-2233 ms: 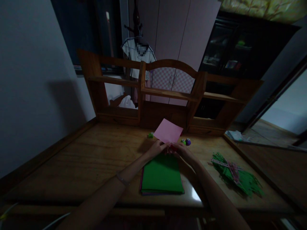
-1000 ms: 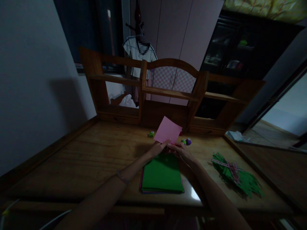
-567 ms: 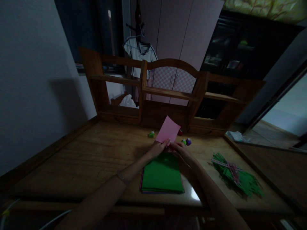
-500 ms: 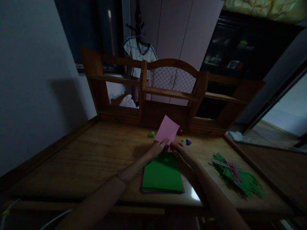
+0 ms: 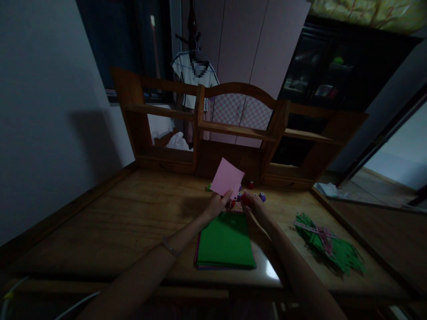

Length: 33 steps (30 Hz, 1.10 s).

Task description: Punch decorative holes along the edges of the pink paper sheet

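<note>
My left hand point(image 5: 218, 204) pinches a pink sheet of paper point(image 5: 227, 178) by its lower edge and holds it tilted above the desk. A small dark mark, like a punched hole, shows near the sheet's lower right corner. Just to the right, my right hand point(image 5: 256, 206) is closed around a small red paper punch point(image 5: 246, 198), a little apart from the paper. Below both hands lies a stack of coloured sheets with a green one point(image 5: 225, 242) on top. Small red and pinkish bits show between the hands, too dim to make out.
Similar small punches stand behind: a red one point(image 5: 251, 184), a purple one point(image 5: 262, 197) and a green one point(image 5: 208, 188) partly behind the paper. A green fringed paper bundle with pink strips point(image 5: 328, 244) lies at right. A wooden shelf point(image 5: 233, 129) borders the desk's back.
The pink paper has shifted slightly left and up, away from my right hand. Its lower right corner with the dark mark now shows, and the red punch is apart from it.
</note>
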Each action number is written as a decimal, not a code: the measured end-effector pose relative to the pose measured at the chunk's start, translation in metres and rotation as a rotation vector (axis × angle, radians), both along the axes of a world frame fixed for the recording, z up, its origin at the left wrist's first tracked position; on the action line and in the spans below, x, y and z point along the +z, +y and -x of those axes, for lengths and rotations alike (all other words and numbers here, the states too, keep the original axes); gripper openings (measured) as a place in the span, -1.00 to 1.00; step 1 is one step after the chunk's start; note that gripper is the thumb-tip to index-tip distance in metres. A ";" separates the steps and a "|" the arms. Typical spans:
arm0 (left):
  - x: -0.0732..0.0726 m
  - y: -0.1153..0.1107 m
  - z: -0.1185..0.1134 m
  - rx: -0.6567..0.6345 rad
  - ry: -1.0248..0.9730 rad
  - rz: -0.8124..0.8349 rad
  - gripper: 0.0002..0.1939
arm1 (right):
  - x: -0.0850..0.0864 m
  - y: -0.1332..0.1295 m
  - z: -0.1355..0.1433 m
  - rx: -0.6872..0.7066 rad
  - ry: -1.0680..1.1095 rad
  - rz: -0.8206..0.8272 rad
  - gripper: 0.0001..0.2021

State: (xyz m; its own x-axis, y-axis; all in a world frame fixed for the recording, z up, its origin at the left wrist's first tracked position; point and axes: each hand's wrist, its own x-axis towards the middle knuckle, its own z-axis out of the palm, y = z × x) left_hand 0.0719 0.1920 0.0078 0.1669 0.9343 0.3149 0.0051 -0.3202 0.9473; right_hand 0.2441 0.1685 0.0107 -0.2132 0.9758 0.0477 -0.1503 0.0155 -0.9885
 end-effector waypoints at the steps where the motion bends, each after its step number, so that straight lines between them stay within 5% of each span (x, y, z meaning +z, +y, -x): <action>1: -0.001 0.000 0.000 0.003 -0.004 -0.001 -0.70 | 0.001 0.001 0.000 0.003 0.027 0.015 -0.54; 18: -0.012 0.006 0.000 -0.044 -0.009 0.043 -0.61 | 0.011 0.000 -0.011 0.304 0.593 0.237 -0.50; 33: -0.011 0.005 0.001 -0.041 -0.006 0.047 -0.61 | 0.016 -0.002 -0.009 0.139 0.322 0.155 -0.45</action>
State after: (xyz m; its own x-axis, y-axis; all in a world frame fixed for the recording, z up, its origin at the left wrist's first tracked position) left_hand 0.0710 0.1969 -0.0033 0.2037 0.9406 0.2717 -0.0123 -0.2750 0.9614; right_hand 0.2527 0.1664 0.0271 -0.3419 0.9397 -0.0119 -0.4437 -0.1726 -0.8794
